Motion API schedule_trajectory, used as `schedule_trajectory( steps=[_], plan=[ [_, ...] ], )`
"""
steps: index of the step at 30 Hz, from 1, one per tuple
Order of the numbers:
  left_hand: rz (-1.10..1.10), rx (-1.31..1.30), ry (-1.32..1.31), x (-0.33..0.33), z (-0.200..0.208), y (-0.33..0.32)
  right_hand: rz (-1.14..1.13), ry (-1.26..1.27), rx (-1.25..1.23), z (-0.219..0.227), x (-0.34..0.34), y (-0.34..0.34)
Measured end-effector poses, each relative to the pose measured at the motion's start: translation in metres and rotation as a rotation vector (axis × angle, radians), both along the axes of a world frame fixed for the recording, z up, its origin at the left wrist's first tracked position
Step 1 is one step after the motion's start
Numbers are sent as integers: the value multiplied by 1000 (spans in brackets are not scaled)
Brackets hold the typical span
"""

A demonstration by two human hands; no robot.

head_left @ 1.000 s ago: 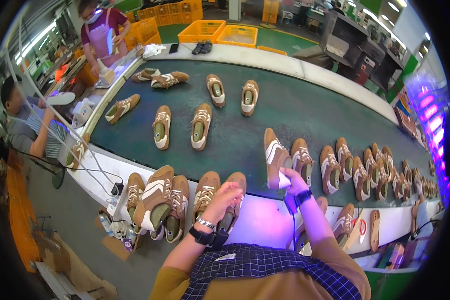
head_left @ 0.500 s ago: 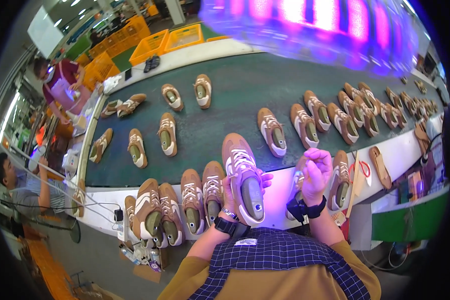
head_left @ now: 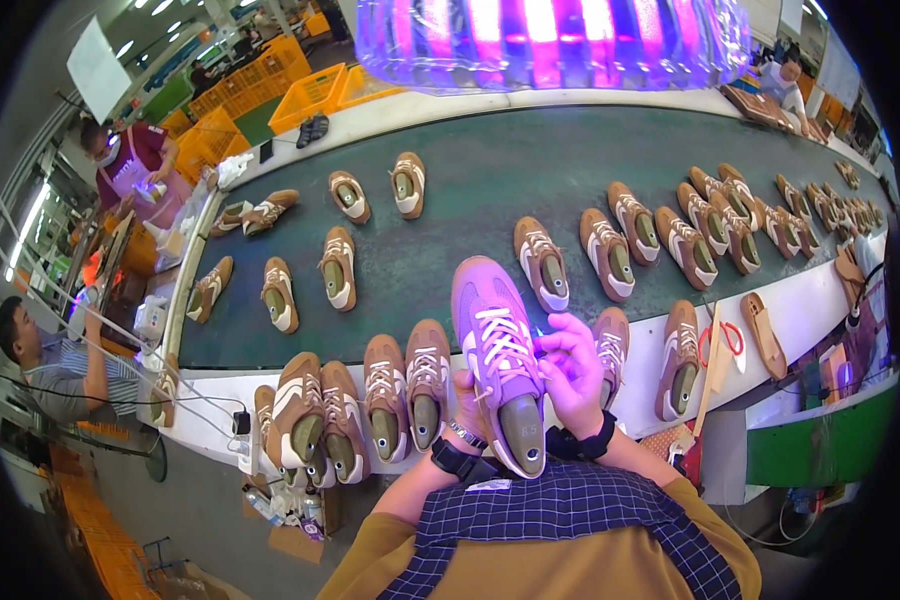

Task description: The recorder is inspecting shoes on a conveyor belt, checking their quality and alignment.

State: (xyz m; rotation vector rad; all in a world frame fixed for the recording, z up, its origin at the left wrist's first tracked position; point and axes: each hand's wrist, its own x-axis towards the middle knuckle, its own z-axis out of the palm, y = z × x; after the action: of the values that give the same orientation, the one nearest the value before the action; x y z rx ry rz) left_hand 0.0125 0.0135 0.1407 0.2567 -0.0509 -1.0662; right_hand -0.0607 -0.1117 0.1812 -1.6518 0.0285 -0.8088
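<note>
A brown sneaker (head_left: 492,292) with white laces and a grey-green shoe last (head_left: 521,430) inside is tilted up in front of my chest, toe away from me. My left hand (head_left: 467,408) is closed around its left side, partly hidden behind the shoe. At the shoe's right side is my right hand (head_left: 576,378), its fingers bent and pinched close to the upper near the laces. Whatever those fingertips hold, if anything, is too small to make out. Purple light falls on the shoe and on my right hand.
A glowing purple lamp (head_left: 555,45) hangs ahead. Many similar sneakers stand on the green belt (head_left: 440,260) and along the white ledge (head_left: 610,385). Red-handled scissors (head_left: 734,345), a wooden strip (head_left: 709,365) and a tan sole-shaped piece (head_left: 762,335) lie right. Co-workers are at left and far right.
My right hand has come down and left, from raised beside the sneaker to its right side. The sneaker has shifted slightly right and toward me. A sneaker on the ledge behind that hand now shows.
</note>
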Motion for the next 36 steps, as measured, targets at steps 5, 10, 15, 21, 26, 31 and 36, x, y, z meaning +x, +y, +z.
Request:
schedule_trajectory(
  steps=[5,10,15,21,26,31,36],
  plan=[
    [21,-96,-15,-1,4,4,-43,-54,24,-11,0,-4],
    [6,-201,-161,4,22,-2,6,-136,31,-25,-4,-26],
    [-22,-161,-106,4,26,2,262,5,155,-30,-12,-22],
    [-79,-82,-83,7,30,-1,192,152,388,-21,11,-17],
    [21,-113,-134,11,30,-3,-29,334,220,-19,10,-29],
    [42,-130,-277,28,28,0,87,419,459,-35,9,-29],
    [61,-117,-189,30,24,-1,475,419,708,-52,18,-8]
  ],
)
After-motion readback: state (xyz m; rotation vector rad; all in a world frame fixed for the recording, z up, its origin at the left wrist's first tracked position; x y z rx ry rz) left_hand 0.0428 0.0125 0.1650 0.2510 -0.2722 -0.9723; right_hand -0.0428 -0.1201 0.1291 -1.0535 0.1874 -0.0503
